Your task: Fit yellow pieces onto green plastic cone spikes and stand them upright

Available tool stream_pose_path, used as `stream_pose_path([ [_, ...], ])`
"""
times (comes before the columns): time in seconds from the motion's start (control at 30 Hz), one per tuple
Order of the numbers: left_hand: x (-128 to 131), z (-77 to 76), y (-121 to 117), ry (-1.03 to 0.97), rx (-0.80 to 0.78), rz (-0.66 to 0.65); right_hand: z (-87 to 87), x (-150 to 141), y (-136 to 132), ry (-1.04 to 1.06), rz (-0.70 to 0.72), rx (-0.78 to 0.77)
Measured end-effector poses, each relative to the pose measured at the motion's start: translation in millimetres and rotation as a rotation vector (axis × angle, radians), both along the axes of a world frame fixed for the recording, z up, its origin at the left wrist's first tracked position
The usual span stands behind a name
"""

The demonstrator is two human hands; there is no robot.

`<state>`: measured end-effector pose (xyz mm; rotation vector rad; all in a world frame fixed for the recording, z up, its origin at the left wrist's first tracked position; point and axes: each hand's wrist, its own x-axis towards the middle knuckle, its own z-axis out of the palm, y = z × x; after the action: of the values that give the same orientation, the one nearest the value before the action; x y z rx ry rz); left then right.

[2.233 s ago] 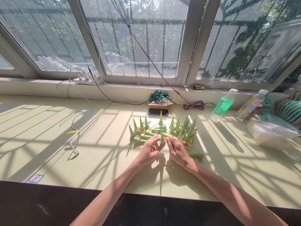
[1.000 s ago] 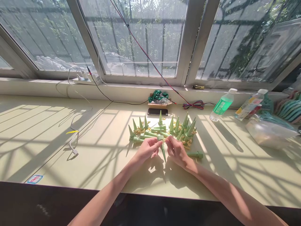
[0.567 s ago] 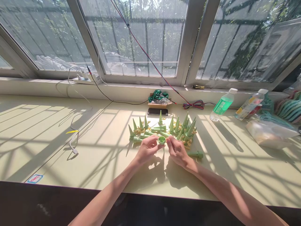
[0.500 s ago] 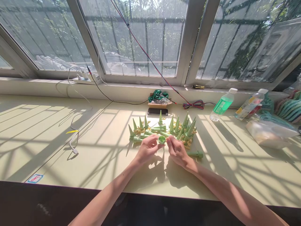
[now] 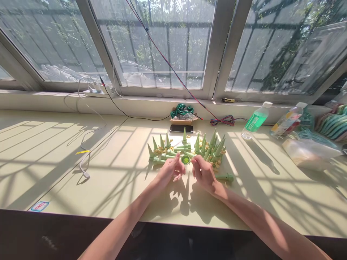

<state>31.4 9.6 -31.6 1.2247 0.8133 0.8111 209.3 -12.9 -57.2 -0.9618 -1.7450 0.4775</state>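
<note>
A green plant watering spike [image 5: 185, 160] is held above the table, its round open end turned up toward me. My right hand [image 5: 204, 172] pinches it at its right side; the exact spot gripped is partly hidden by the fingers. Just left of the spike, my left hand [image 5: 170, 171] is open, its fingers loosely curved and apart from the spike. Beyond my hands stands a group of upright green spikes [image 5: 215, 147] with small yellowish parts among them. More spikes [image 5: 159, 160] lie on their sides at the left, and one lying spike [image 5: 225, 177] is beside my right wrist.
Behind the spikes are a dark phone [image 5: 181, 128] and a small box [image 5: 184, 117] with green material. Bottles [image 5: 255, 121] and a plastic bag [image 5: 309, 153] stand to the right. A white cable [image 5: 84, 159] lies on the table [image 5: 108, 180] at left.
My left hand has let go of the spike and moved slightly left and down, its fingers opening. My right hand stays almost in place with the spike.
</note>
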Motion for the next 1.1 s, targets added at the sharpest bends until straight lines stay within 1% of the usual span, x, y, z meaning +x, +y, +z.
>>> stream_pose_path([
  [0.1,-2,-0.5,-1,-0.008,-0.027,-0.096,5.8,0,-2,-0.014,0.050,-0.027],
  [0.23,-5,-1.2,-2,-0.042,0.006,-0.111,14.1,0,-5,-0.045,0.056,-0.047],
  [0.33,-6,-2.2,-2,-0.014,0.029,-0.083,15.4,0,-6,-0.044,0.062,-0.060],
  [0.47,-6,1.9,-5,0.023,0.079,-0.048,10.5,0,-4,-0.009,0.059,-0.132],
  [0.57,-5,7.5,-8,0.080,0.133,-0.047,6.8,1,-1,-0.019,0.039,-0.097],
  [0.63,-5,8.9,-9,0.134,0.173,-0.014,5.5,1,1,-0.031,0.026,-0.068],
  [0.77,-4,4.3,-8,0.232,0.231,0.057,3.3,2,2,-0.060,0.005,-0.050],
  [0.87,-3,1.5,-8,0.246,0.355,0.087,1.5,2,3,-0.069,0.000,-0.040],
  [1.0,-2,4.2,-10,0.281,0.567,0.115,0.8,2,2,-0.073,-0.013,-0.054],
  [1.1,-1,6.9,-12,0.314,0.630,0.137,1.4,1,1,-0.086,-0.028,-0.053],
])
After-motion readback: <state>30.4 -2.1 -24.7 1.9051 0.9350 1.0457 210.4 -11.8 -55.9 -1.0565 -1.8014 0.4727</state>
